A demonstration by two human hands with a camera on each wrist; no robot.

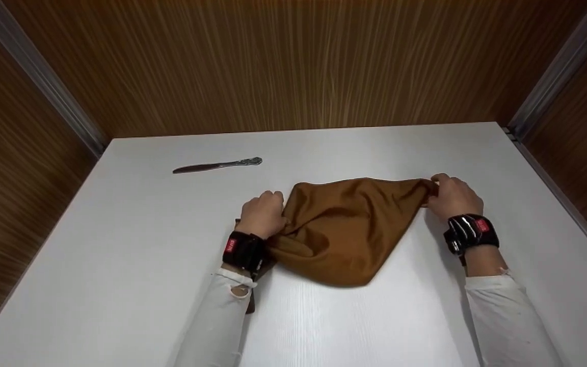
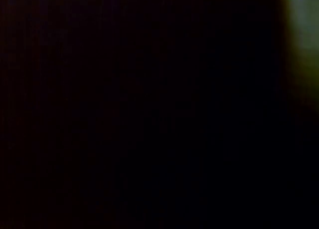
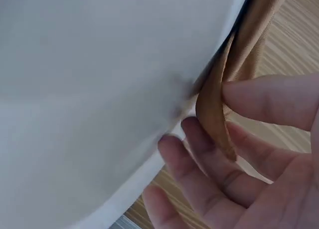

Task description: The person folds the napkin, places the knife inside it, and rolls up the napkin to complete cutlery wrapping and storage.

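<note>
A brown cloth (image 1: 347, 229) lies folded into a rough triangle on the white table (image 1: 120, 265), its point toward me. My left hand (image 1: 263, 214) grips the bunched left corner of the cloth. My right hand (image 1: 451, 196) pinches the right corner. In the right wrist view the cloth's edge (image 3: 214, 109) runs between thumb and fingers (image 3: 209, 154). The left wrist view is almost wholly dark.
A metal table knife (image 1: 217, 165) lies at the far left of the table, well away from the cloth. Wood-panelled walls (image 1: 293, 61) close in the back and both sides. Black bands sit on both wrists.
</note>
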